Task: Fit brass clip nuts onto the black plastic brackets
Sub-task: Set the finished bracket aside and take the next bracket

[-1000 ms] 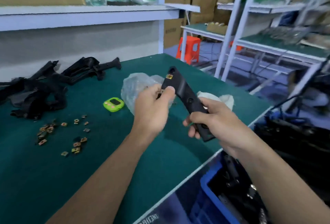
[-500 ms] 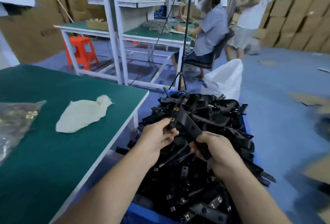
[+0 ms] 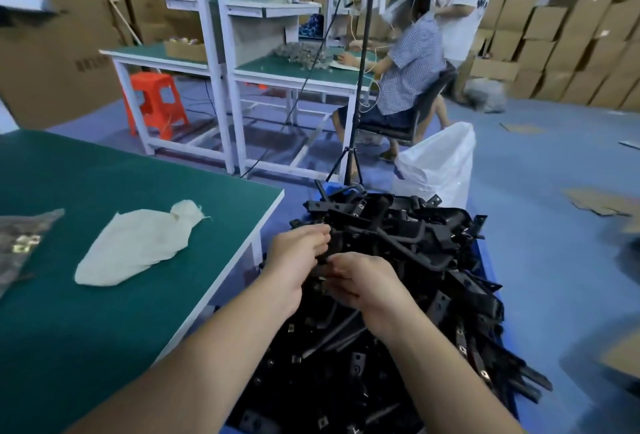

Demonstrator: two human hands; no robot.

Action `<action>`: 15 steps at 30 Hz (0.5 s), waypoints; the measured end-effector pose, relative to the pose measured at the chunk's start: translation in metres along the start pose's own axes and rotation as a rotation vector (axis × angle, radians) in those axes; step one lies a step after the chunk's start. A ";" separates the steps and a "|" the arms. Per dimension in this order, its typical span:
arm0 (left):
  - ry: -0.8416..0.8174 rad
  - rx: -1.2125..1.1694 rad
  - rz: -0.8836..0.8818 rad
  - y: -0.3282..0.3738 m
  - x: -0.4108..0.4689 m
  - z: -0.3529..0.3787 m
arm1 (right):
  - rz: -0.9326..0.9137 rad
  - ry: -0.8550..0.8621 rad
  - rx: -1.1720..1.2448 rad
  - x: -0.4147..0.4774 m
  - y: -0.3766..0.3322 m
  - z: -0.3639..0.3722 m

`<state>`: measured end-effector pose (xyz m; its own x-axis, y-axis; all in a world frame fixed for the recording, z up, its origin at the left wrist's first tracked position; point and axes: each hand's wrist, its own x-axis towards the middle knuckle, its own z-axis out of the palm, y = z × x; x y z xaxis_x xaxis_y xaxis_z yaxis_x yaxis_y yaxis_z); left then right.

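Both my hands are low over a heap of black plastic brackets that fills a blue bin to the right of the table. Between them is one black bracket, lying against the heap. My left hand pinches its upper end with bunched fingertips. The fingers of my right hand curl around its lower part, which is mostly hidden. Many brackets in the heap carry small metal clip nuts. A clear bag of brass clip nuts lies at the table's left edge.
The green table has a white cloth on it. A white sack and a tripod stand behind the bin. A seated person works at a far bench; cardboard boxes line the walls.
My view swung from the table to the bin on the right. Both hands carried the bracket down onto the heap and moved closer together.
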<state>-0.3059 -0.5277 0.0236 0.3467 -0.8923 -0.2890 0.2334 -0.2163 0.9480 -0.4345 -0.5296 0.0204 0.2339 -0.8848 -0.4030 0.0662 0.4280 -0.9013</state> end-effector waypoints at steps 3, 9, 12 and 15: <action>0.089 -0.049 0.066 0.008 -0.006 -0.016 | -0.061 -0.093 -0.031 -0.010 -0.003 0.023; 0.326 0.077 0.186 0.048 -0.033 -0.070 | -0.178 -0.295 -0.238 -0.030 -0.022 0.082; 0.346 0.209 0.320 0.071 -0.064 -0.109 | -0.246 -0.377 -0.307 -0.043 -0.027 0.124; 0.407 0.256 0.411 0.089 -0.101 -0.155 | -0.289 -0.531 -0.336 -0.061 -0.026 0.175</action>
<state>-0.1794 -0.3949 0.1165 0.6915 -0.7113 0.1258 -0.1994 -0.0206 0.9797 -0.2810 -0.4547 0.0961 0.7013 -0.7078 -0.0846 -0.0872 0.0326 -0.9957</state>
